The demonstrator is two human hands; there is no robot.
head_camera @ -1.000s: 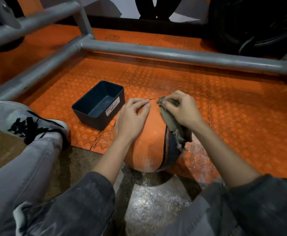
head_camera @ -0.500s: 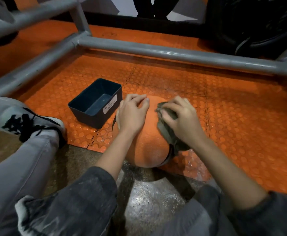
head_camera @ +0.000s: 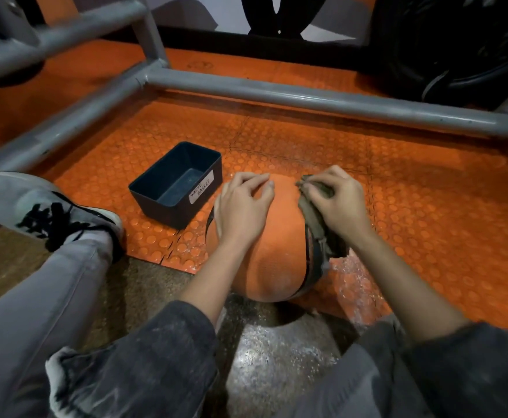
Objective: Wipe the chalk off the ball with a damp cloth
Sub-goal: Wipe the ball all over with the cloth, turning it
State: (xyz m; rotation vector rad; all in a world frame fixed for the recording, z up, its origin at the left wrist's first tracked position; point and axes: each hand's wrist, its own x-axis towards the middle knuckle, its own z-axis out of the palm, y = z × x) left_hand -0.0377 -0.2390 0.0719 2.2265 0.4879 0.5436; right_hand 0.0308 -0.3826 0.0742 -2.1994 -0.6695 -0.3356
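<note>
The orange ball [head_camera: 272, 260] sits at the floor mat's [head_camera: 427, 206] near edge, the left hand [head_camera: 242, 206] spread flat at its ten o'clock, the right hand's [head_camera: 338, 200] grip pressing the cloth [head_camera: 314, 212] at two o'clock, a dark bin [head_camera: 177, 184] beyond at ten.

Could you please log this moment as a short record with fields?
ball: orange ball with a dark stripe, on the floor between the knees
left hand: left hand flat on the ball, holding nothing
right hand: right hand pressing the cloth against the ball's right side
bin: dark bin labelled WASTE BASKET, left of the ball, looks empty
floor: orange studded mat, whitish residue near the ball
</note>
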